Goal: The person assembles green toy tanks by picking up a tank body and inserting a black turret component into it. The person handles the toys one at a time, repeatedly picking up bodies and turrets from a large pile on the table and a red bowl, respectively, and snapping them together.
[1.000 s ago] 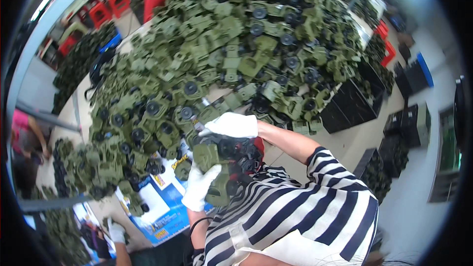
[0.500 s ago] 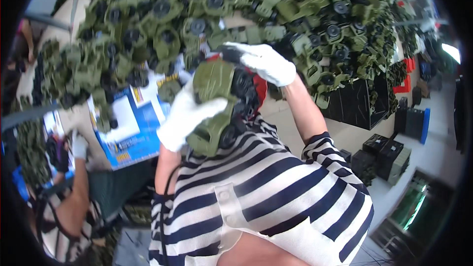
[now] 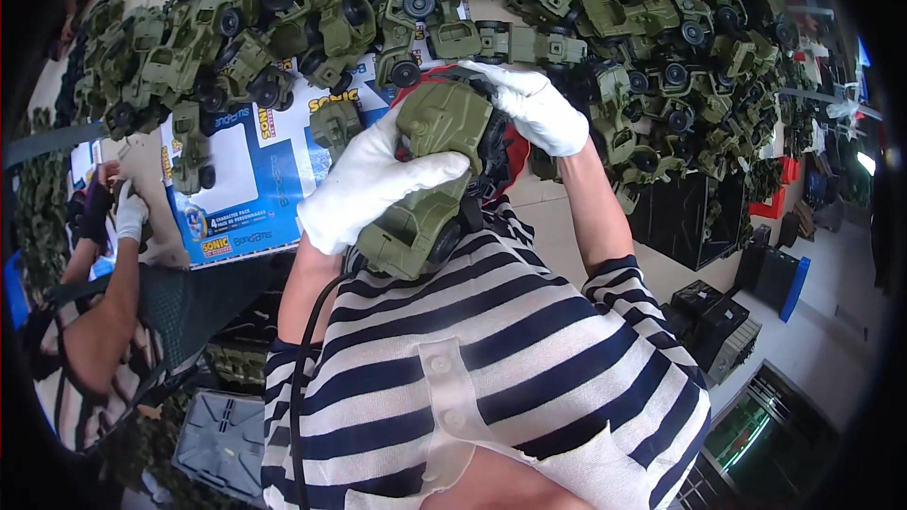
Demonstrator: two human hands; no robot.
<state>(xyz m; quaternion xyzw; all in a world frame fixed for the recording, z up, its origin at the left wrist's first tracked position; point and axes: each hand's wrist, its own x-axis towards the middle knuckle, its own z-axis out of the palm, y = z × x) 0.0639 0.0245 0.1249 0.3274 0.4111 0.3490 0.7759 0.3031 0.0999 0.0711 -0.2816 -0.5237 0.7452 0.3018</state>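
Observation:
I hold an olive-green toy truck (image 3: 427, 179) with black wheels close to my chest, over my black-and-white striped shirt. My left hand (image 3: 370, 186), in a white glove, wraps around the truck's side and roof. My right hand (image 3: 535, 108), also gloved in white, grips the truck's far end near a black wheel. A red part (image 3: 513, 153) shows just behind the truck. Beyond my hands lies a big heap of the same green toy trucks (image 3: 453, 9).
A blue-and-white printed cardboard sheet (image 3: 248, 179) lies on the table under the heap at the left. Another person's gloved hand (image 3: 128, 212) and arm work at the far left. Black crates (image 3: 699, 217) stand on the floor at the right, a grey crate (image 3: 225, 439) at the lower left.
The view has swung closer to the table and to my hands. The truck has stayed in both hands, turned and drawn nearer to my chest.

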